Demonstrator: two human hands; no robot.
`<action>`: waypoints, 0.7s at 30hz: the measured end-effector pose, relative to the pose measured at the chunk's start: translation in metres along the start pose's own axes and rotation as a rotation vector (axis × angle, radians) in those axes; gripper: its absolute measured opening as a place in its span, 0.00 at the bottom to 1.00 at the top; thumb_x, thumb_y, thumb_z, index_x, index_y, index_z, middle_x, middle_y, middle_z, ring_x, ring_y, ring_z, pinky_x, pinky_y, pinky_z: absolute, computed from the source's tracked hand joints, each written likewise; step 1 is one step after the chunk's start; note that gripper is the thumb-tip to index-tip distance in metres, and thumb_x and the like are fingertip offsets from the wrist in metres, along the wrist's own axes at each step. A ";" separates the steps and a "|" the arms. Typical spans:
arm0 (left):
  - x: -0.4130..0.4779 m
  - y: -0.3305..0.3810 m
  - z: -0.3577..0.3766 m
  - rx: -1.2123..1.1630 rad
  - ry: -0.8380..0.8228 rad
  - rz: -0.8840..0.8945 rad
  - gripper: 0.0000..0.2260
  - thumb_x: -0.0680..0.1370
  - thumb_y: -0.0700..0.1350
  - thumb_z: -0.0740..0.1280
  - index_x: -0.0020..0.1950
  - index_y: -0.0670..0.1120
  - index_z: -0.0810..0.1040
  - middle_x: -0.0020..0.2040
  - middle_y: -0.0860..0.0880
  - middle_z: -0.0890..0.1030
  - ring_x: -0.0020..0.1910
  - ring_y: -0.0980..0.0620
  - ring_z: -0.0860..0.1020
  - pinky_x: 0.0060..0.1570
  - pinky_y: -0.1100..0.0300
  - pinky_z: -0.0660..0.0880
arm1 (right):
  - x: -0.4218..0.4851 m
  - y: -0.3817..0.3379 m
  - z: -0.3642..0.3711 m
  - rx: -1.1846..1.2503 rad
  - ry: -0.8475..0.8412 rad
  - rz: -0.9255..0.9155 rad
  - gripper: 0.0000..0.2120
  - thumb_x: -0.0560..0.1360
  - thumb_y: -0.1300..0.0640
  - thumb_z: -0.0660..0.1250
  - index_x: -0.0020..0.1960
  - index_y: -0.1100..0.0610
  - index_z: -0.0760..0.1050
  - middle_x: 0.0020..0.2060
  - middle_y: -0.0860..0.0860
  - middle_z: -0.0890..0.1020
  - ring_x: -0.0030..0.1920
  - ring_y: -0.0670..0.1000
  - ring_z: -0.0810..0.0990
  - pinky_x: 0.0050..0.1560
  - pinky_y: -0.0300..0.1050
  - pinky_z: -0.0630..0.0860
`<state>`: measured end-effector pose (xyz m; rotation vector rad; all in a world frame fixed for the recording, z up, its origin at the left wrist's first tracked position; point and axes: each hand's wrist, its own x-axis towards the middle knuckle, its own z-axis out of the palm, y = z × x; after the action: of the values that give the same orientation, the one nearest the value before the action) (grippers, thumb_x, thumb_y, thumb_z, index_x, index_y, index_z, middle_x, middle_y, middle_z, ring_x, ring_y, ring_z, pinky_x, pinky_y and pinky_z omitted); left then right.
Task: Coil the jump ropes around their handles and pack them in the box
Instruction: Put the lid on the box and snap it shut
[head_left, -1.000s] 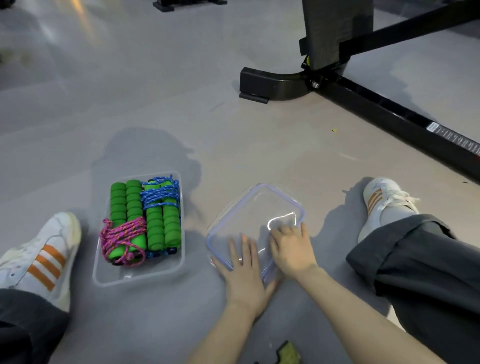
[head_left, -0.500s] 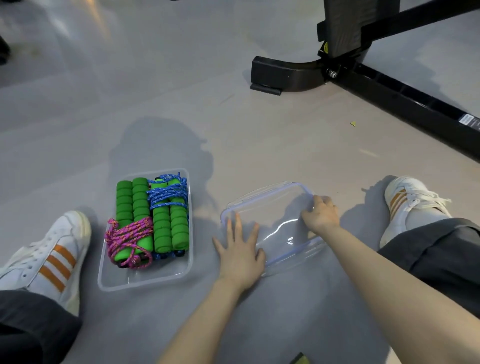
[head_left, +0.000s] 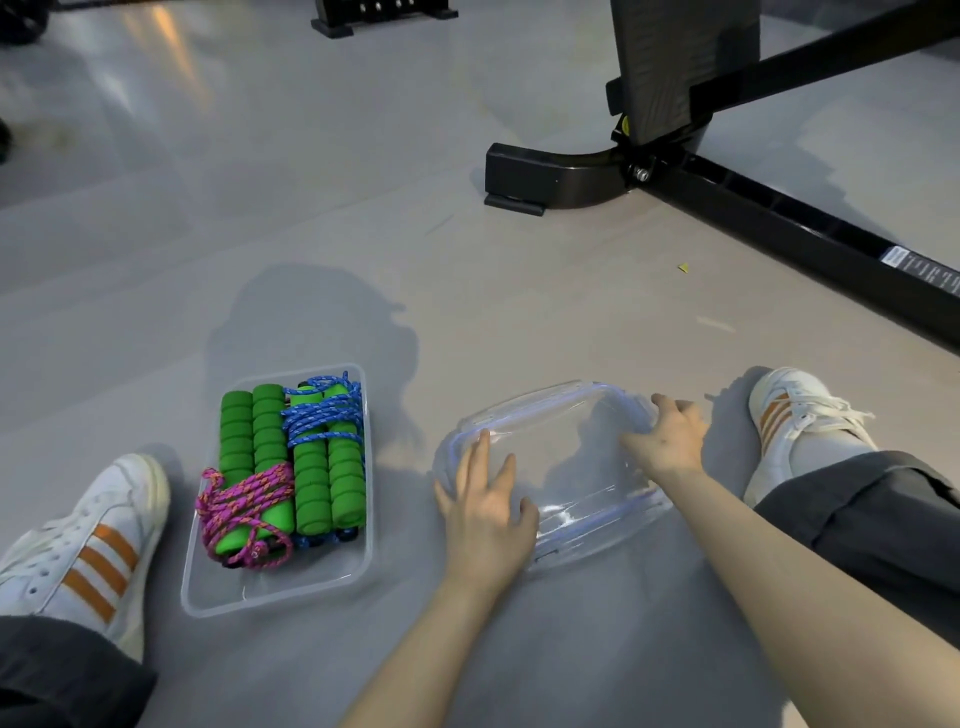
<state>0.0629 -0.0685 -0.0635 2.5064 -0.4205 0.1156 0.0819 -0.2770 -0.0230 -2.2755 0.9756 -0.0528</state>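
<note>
Sitting on the grey floor (head_left: 519, 312), with a black machine frame (head_left: 779, 218) across its far right, the person has both legs spread. The clear box (head_left: 280, 592) stands on the floor's near left, just beside the left shoe (head_left: 88, 540). The clear lid (head_left: 571, 467) lies apart from it, to its right.

Inside the box lie the jump ropes (head_left: 311, 467), green handles side by side, one bundle wound in pink cord and the other in blue. Packing looks done.

A second ago both hands lay flat together on the lid's near edge. Now the right hand (head_left: 670, 436) has gone to the far right corner, fingers curled over the rim. The left hand (head_left: 488, 514) rests spread and flat on the near left edge, holding nothing. They now bracket the lid, so lifting it onto the box is probably next.
</note>
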 end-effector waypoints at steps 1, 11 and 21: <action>0.001 0.006 -0.003 -0.033 0.039 -0.013 0.22 0.67 0.51 0.59 0.54 0.44 0.82 0.66 0.40 0.75 0.66 0.48 0.64 0.54 0.27 0.64 | -0.002 -0.005 -0.005 -0.001 0.022 -0.043 0.29 0.71 0.64 0.66 0.71 0.59 0.64 0.66 0.60 0.65 0.67 0.60 0.59 0.67 0.46 0.58; 0.011 0.010 -0.097 -0.288 0.550 -0.231 0.18 0.71 0.54 0.61 0.52 0.48 0.84 0.65 0.45 0.77 0.62 0.44 0.72 0.61 0.36 0.67 | -0.021 -0.133 -0.015 0.150 0.042 -0.452 0.23 0.73 0.64 0.64 0.67 0.55 0.70 0.63 0.58 0.67 0.66 0.56 0.61 0.64 0.39 0.58; -0.059 -0.063 -0.104 -0.003 0.515 -0.318 0.16 0.68 0.52 0.62 0.47 0.49 0.85 0.59 0.40 0.80 0.58 0.44 0.69 0.58 0.43 0.70 | -0.106 -0.271 0.134 -0.097 -0.315 -0.859 0.28 0.71 0.66 0.60 0.70 0.52 0.66 0.69 0.56 0.63 0.70 0.57 0.59 0.69 0.45 0.54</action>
<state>0.0282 0.0558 -0.0225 2.3862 0.1862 0.6122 0.2142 0.0051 0.0516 -2.5242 -0.1996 -0.0112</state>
